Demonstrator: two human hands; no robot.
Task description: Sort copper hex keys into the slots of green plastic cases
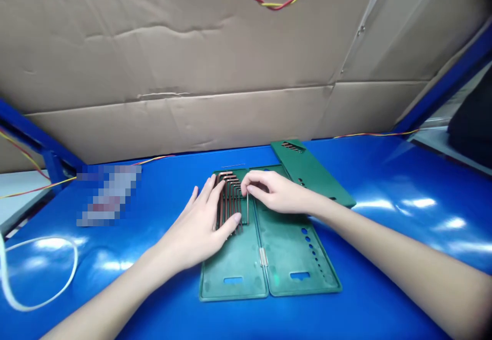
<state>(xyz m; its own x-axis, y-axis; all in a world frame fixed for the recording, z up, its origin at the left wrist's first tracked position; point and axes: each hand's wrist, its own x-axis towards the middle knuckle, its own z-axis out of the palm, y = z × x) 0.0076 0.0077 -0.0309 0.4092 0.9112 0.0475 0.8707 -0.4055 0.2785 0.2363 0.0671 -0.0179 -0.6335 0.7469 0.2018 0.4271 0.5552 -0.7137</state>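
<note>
An unfolded green plastic case (234, 263) lies hinged open on the blue table. Several copper-coloured hex keys (230, 196) stand side by side in its left half, long arms toward me. My left hand (209, 217) rests on them with its fingers spread, thumb across their lower ends. My right hand (269, 189) pinches a thin hex key (248, 209) at its upper end, to the right of the row. That key's long arm points down over the case; whether it is seated in a slot I cannot tell. Another very thin key (233, 165) lies just beyond the case.
A second green case (319, 171), shut, overlaps the open one's far right corner. A pixelated object (111, 196) and a white cable loop (73, 273) are at left. Cardboard (215, 73) walls the back, with a red-yellow twisted wire (269, 6) hanging there.
</note>
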